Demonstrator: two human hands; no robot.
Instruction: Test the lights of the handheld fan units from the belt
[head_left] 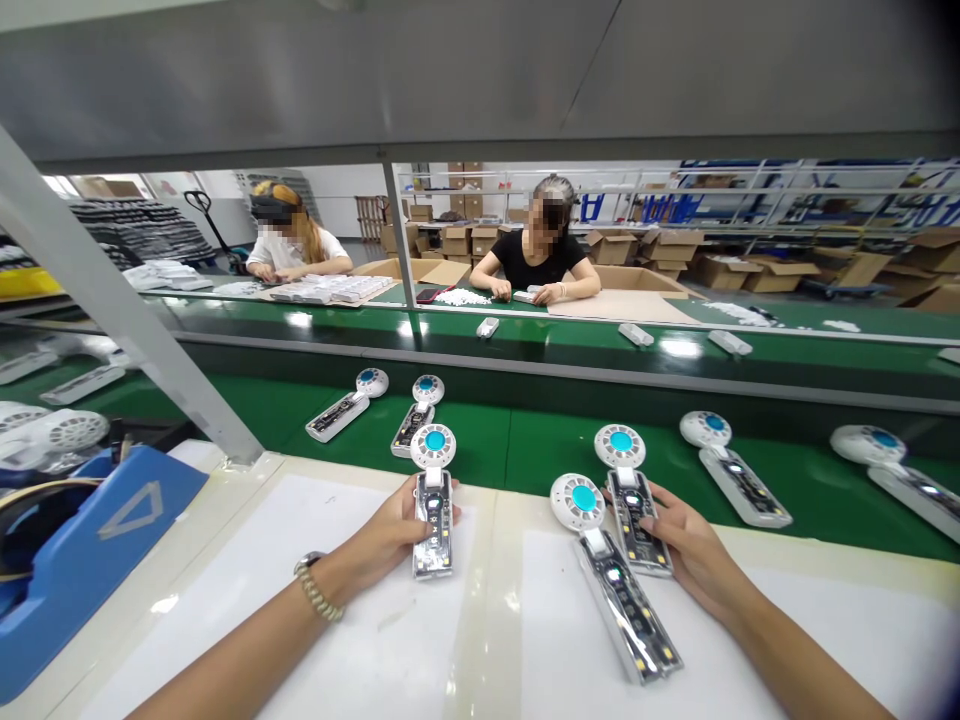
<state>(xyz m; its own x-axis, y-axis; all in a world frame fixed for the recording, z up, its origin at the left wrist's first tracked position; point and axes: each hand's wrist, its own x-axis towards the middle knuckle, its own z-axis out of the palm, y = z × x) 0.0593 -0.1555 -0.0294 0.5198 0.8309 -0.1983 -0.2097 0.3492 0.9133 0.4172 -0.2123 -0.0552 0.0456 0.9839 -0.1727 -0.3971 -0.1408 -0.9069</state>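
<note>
My left hand (382,535) grips a small handheld fan (435,550) by its clear handle, thumb on the front. The fan has a round white slotted head with a blue centre, and a dark circuit board shows in the handle. In my right hand (694,545) is a second handheld fan (621,447), held by the handle with its head pointing away from me. Just left of that one, a third fan (630,610) lies slanted on the white worktop (480,640), partly overlapping it in view.
Several more fans, such as one at right (746,485), lie on the green conveyor belt (525,440) beyond the worktop. A blue tape dispenser (112,540) stands at left near a slanted metal post (142,300). Two people (544,260) work across the line, with cardboard boxes behind.
</note>
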